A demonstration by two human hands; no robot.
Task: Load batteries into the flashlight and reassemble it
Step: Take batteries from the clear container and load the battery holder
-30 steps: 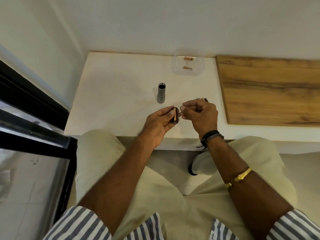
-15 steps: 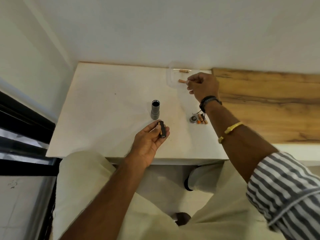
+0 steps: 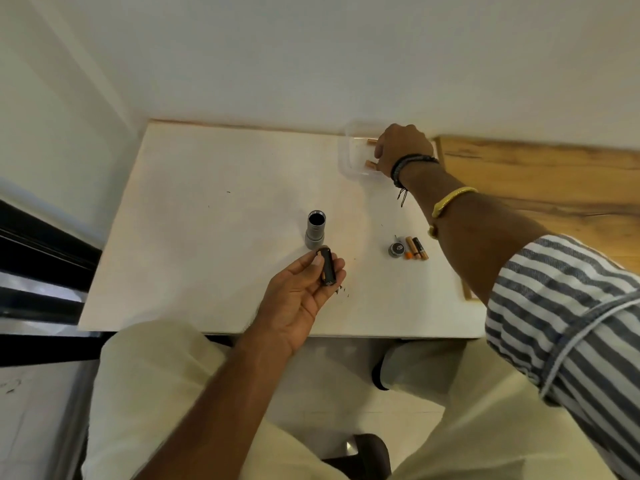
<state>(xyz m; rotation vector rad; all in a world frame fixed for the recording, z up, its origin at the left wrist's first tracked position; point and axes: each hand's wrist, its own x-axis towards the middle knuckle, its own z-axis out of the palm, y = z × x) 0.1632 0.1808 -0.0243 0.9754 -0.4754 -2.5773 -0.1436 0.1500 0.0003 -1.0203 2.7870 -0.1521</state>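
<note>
Head | right hand in container (fingertips hidden) | left hand grips battery holder

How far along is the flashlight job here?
Done: flashlight body stands open on the table, cap off beside two loose batteries. In hand: left hand holds the black battery holder; right hand reaches into the clear container of batteries. Left: fill holder, insert it, refit cap.

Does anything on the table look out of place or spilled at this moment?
Only small things. A few dark specks lie on the white table beside the left hand, like crumbs or debris; what they are I cannot tell. The flashlight body stands upright, and nothing looks spilled or damaged.
</note>
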